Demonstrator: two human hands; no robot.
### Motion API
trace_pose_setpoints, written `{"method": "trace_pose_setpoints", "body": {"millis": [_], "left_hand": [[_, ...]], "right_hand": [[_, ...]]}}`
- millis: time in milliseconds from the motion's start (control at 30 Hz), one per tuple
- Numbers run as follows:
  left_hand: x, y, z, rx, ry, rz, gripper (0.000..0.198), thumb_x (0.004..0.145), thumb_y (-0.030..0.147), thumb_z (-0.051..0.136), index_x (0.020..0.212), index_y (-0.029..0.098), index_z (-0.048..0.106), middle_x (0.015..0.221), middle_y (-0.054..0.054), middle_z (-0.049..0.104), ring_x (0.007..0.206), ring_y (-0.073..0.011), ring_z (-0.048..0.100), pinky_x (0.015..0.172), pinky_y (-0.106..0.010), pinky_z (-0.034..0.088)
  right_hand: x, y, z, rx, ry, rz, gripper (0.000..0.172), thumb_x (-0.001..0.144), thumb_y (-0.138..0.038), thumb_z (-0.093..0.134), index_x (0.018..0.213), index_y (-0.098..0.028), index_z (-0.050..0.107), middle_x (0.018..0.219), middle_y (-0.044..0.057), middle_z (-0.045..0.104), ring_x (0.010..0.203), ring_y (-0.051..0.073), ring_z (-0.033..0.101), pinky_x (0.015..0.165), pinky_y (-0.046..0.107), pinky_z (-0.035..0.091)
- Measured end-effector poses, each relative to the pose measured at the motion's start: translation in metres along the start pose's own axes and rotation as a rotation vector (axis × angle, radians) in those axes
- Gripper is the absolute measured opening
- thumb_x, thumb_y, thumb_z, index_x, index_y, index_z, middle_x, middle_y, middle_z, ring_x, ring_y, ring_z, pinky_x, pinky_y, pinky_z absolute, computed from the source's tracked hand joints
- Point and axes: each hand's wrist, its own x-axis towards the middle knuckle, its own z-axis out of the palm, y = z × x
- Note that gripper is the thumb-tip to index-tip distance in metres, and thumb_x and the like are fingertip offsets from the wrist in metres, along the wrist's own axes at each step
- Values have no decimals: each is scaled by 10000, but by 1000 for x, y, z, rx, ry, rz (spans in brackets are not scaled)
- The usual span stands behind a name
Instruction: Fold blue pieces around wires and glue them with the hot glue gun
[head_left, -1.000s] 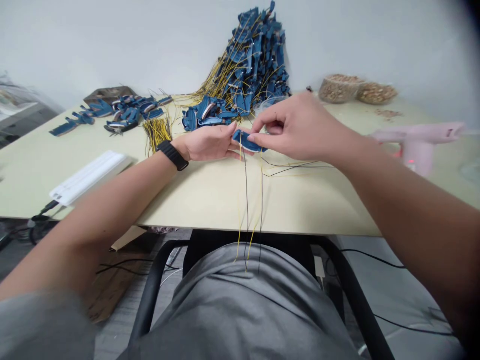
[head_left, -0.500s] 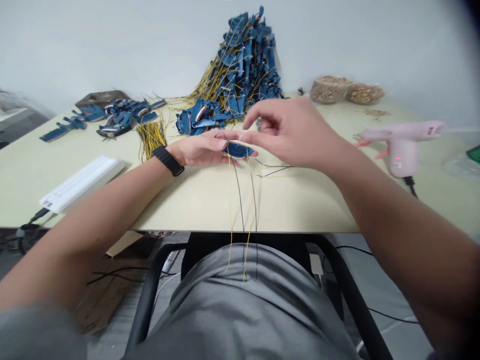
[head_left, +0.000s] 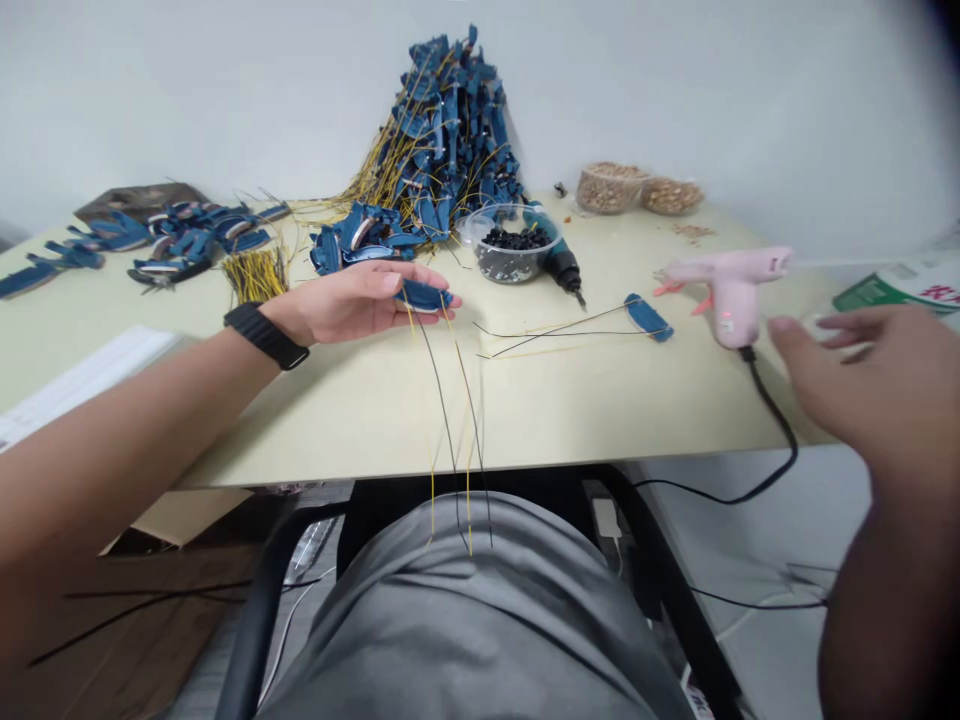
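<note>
My left hand (head_left: pixel 352 300) lies palm up over the table, its fingertips holding a small blue felt piece (head_left: pixel 424 296). Thin black and yellow wires (head_left: pixel 450 400) hang from that piece down past the table edge onto my lap. My right hand (head_left: pixel 862 380) is out at the right, fingers spread and holding nothing, just short of a pink glue gun (head_left: pixel 724 285) that stands on the table with its black cord trailing off the edge. Another blue piece (head_left: pixel 649 317) with long wires lies on the table between the two hands.
A tall heap of blue wired pieces (head_left: pixel 450 130) leans on the wall at the back. A clear bowl of dark beads (head_left: pixel 514 250), a rotary tool (head_left: pixel 559 265), two tubs of brown bits (head_left: pixel 634 190), yellow wires (head_left: pixel 255 272) and more blue pieces (head_left: pixel 172 235) sit around.
My right hand let go of the blue piece and swung far right toward the glue gun. My left hand stayed, still holding the piece. The view turned right.
</note>
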Motion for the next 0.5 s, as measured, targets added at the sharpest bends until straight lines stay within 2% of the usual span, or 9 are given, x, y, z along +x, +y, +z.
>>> {"method": "trace_pose_setpoints", "body": {"millis": [33,67,167,233,367,433,500], "left_hand": [[-3,-2,1,-4,16,-11,718,882,777,1130,1347,248,993,1499,-140,980,1510,-387,866,1475,-591,557],[-5,-4,1,-12,33,-12,731,870,802,1118,1341,256,997,1496,-131,982,1521,-402,859,1495,-607,535],[-9,-13,2,-34,60,3,746,869,854,1081,1320,266,998,1482,-122,982,1509,-423,863,1487,-620,531],[-9,-17,2,-52,54,6,753,870,858,1087,1307,254,985,1483,-131,979,1509,-424,862,1476,-620,538],[-8,-19,3,-90,36,23,746,860,841,1119,1283,245,970,1475,-135,982,1502,-398,864,1475,-597,545],[-8,-20,3,-88,44,31,730,860,827,1118,1280,248,973,1462,-149,984,1487,-396,872,1469,-604,550],[-8,-21,4,-88,54,38,709,871,835,1096,1267,260,977,1460,-153,984,1517,-407,865,1489,-623,531]], "right_hand": [[-1,-13,-4,51,-31,67,451,1001,-571,863,884,-433,450,841,131,575,799,405,539,898,672,428],[-1,-25,-7,97,-208,37,394,1039,-575,888,924,-458,530,930,164,647,889,443,606,970,682,445],[10,-45,-8,137,-354,24,394,1032,-626,922,889,-474,588,1066,218,741,994,481,661,1005,676,440],[20,-49,0,133,-358,33,398,1008,-578,940,851,-463,593,1013,198,719,929,442,631,975,659,451],[35,-57,15,138,-270,52,387,901,-342,916,755,-436,569,821,112,583,778,365,539,910,639,474],[36,-68,13,162,-221,60,381,848,-268,910,724,-422,585,801,117,608,802,376,602,901,637,487],[34,-87,5,158,-119,103,369,804,-162,889,700,-393,621,839,152,723,902,390,728,900,624,522]]}}
